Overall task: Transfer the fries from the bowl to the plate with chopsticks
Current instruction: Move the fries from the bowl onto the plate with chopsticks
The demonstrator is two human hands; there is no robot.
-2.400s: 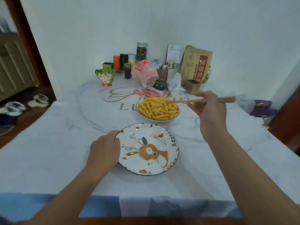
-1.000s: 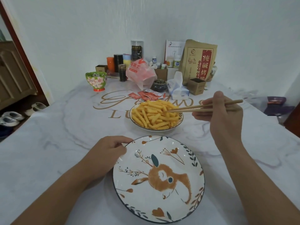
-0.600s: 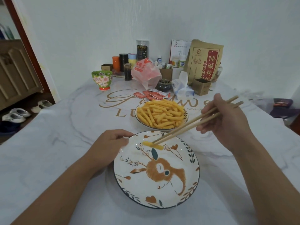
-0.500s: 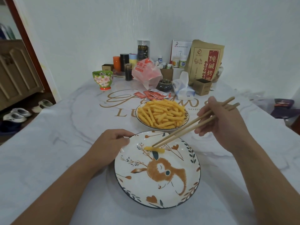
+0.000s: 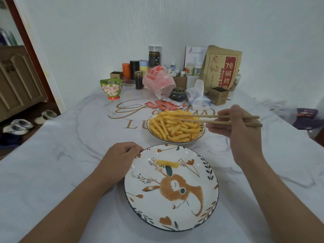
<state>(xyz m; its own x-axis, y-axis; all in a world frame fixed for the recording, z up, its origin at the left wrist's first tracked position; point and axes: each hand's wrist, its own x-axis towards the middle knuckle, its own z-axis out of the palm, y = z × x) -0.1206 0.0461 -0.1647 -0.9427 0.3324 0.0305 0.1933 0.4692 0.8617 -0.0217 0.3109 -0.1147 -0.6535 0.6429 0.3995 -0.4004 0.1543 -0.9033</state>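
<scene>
Fries [image 5: 175, 128] in bowl [image 5: 201, 133] under chopsticks [image 5: 210, 119] clasped in right-hand grip [image 5: 243, 130], tips apart.

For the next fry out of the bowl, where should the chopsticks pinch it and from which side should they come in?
Judging by the pile, take a fry lying on top of the fries in the bowl, pinched near its middle across the narrow width. Come from the right and above, as the chopsticks in the right hand already point. Top fries lie loose and flat; a mid-length pinch probably keeps one from tilting.
</scene>
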